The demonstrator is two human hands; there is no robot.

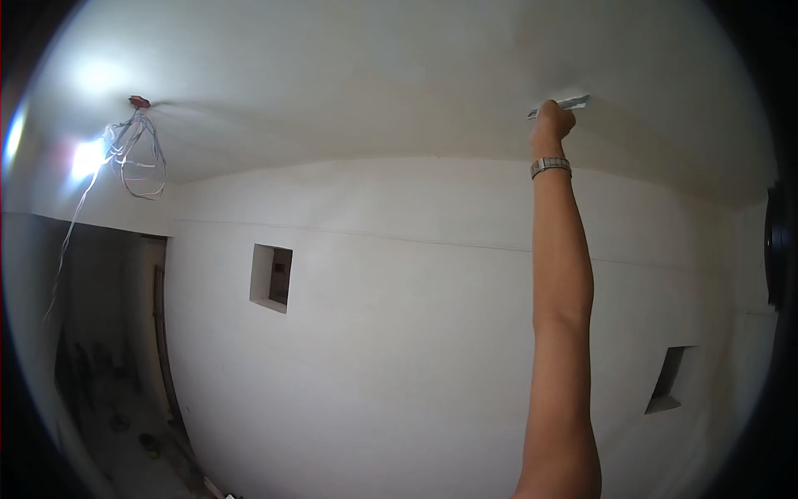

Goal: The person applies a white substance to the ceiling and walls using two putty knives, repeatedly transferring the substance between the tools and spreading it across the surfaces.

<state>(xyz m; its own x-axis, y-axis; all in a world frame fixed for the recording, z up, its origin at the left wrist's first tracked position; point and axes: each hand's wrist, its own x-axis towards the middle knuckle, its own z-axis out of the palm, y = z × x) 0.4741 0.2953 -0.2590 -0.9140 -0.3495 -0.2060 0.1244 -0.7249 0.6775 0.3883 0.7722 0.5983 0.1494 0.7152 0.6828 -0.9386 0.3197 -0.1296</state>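
My right arm stretches straight up, with a metal-banded wristwatch (551, 166) on the wrist. At its end my right hand (555, 123) is closed around a wide, flat metal putty knife (575, 103). The blade lies at or against the pale ceiling (374, 91); whether it touches along its whole edge cannot be made out. The handle is hidden inside my fingers. My left hand is out of the picture.
A lit bulb (87, 158) and looped wires (143, 158) hang from a red ceiling box (140, 102) at the left. The white wall (399, 333) ahead has two recessed openings (271, 279). A dark doorway (104, 333) is at far left, a black round object (775, 248) at far right.
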